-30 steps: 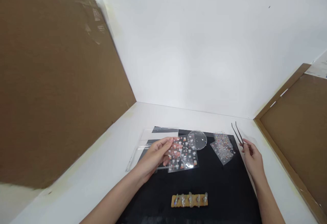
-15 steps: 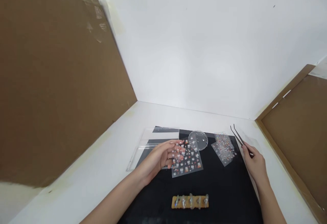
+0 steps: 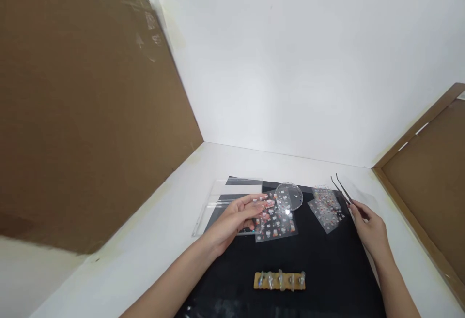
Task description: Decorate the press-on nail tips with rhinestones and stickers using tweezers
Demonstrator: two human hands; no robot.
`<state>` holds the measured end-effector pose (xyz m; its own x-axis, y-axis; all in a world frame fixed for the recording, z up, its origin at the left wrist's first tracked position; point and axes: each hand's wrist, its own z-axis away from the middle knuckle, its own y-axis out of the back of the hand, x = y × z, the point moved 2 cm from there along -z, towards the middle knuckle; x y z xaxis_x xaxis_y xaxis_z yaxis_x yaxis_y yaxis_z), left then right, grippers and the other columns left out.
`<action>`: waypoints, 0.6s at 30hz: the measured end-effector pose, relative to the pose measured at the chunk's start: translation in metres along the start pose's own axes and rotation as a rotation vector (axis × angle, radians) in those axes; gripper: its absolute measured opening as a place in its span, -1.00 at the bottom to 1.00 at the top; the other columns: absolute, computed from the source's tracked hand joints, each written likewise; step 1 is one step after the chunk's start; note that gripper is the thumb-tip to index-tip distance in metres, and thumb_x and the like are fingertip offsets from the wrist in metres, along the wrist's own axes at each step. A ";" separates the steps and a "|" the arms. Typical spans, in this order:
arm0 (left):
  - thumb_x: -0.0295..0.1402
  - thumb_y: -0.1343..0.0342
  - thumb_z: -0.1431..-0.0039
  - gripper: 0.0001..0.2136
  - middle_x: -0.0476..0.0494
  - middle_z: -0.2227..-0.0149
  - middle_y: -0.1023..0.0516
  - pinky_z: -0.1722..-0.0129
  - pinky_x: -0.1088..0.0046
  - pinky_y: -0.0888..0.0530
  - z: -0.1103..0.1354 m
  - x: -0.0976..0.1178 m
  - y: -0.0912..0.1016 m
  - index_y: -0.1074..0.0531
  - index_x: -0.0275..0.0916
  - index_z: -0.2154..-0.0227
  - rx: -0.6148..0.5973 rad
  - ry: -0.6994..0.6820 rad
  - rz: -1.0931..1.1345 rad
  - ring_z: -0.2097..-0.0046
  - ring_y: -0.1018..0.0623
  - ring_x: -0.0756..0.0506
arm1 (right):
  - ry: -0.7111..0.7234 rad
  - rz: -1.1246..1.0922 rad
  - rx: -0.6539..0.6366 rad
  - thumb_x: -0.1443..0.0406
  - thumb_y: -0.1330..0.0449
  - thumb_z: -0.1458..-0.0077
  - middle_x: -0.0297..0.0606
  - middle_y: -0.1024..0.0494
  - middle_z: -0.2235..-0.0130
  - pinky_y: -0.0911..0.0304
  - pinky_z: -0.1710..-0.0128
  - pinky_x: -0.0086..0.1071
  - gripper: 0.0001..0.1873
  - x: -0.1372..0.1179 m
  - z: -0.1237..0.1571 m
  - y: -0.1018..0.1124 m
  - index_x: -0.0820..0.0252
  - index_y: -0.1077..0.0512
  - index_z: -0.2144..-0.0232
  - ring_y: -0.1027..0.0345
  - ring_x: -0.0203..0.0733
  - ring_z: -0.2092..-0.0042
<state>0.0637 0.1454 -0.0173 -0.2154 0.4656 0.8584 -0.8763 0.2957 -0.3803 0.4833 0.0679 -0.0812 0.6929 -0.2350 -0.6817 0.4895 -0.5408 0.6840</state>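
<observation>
My left hand (image 3: pixel 232 219) grips the left edge of a clear sticker sheet (image 3: pixel 278 225) printed with small white and red figures. The thumb lies in front and the fingers show through from behind. In my right hand (image 3: pixel 371 226) is a pair of dark tweezers (image 3: pixel 342 191), bent tips pointing up and apart, holding nothing. A round clear disc (image 3: pixel 293 197) dotted with tiny shiny bits lies by the sheet's upper right corner. Nearer to me, a yellow strip (image 3: pixel 257 281) carries several glossy, translucent nail-like pieces.
More sticker sheets (image 3: pixel 325 216) overlap at the right of the black mat (image 3: pixel 319 269). Behind my left hand lies a clear plastic case (image 3: pixel 201 219). Brown panels (image 3: pixel 90 114) stand left and right, with a white wall (image 3: pixel 290 66) at the back.
My left thumb has come down onto the front of the sticker sheet, and the sheet has tilted a little. The whole view has shifted slightly; the tweezers stay in my right hand.
</observation>
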 end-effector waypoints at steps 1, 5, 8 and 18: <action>-0.18 -0.53 -0.01 -0.53 -0.31 -0.09 -0.71 0.39 0.53 -0.45 0.001 0.001 -0.001 -0.66 -0.19 0.02 -0.007 0.009 -0.010 0.13 -0.72 -0.13 | 0.003 0.000 -0.011 0.04 -0.27 -0.38 -0.15 -0.56 -0.11 -0.51 -0.04 -0.08 -0.58 -0.002 0.001 -0.003 0.16 -0.48 -0.13 -0.52 -0.10 -0.03; -0.16 -0.56 0.03 -0.53 -0.28 -0.07 -0.73 0.39 0.56 -0.47 0.004 0.005 -0.008 -0.69 -0.19 0.05 -0.014 0.058 -0.041 0.16 -0.72 -0.09 | 0.015 0.024 -0.057 0.04 -0.27 -0.38 -0.16 -0.57 -0.09 -0.52 -0.03 -0.10 -0.61 -0.013 0.009 -0.016 0.14 -0.50 -0.09 -0.52 -0.11 -0.01; -0.18 -0.53 0.02 -0.55 -0.28 -0.08 -0.72 0.40 0.59 -0.49 0.006 0.007 -0.012 -0.70 -0.20 0.05 -0.022 0.075 -0.032 0.18 -0.73 -0.07 | 0.028 0.049 -0.078 0.04 -0.27 -0.38 -0.16 -0.57 -0.09 -0.51 -0.03 -0.10 -0.62 -0.019 0.014 -0.021 0.14 -0.51 -0.08 -0.52 -0.12 -0.01; -0.12 -0.44 -0.05 -0.48 -0.34 -0.05 -0.73 0.36 0.56 -0.62 0.005 0.001 -0.014 -0.67 -0.27 -0.06 -0.146 0.046 -0.006 0.12 -0.76 -0.15 | 0.090 -0.056 0.004 -0.20 -0.21 -0.30 -0.06 -0.62 -0.03 -0.41 -0.16 0.07 -0.44 -0.061 0.021 -0.009 0.13 -0.56 0.04 -0.50 0.02 -0.05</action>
<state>0.0736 0.1376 -0.0095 -0.1874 0.4999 0.8456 -0.8049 0.4152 -0.4238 0.4258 0.0703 -0.0514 0.7095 -0.1311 -0.6924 0.5268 -0.5540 0.6446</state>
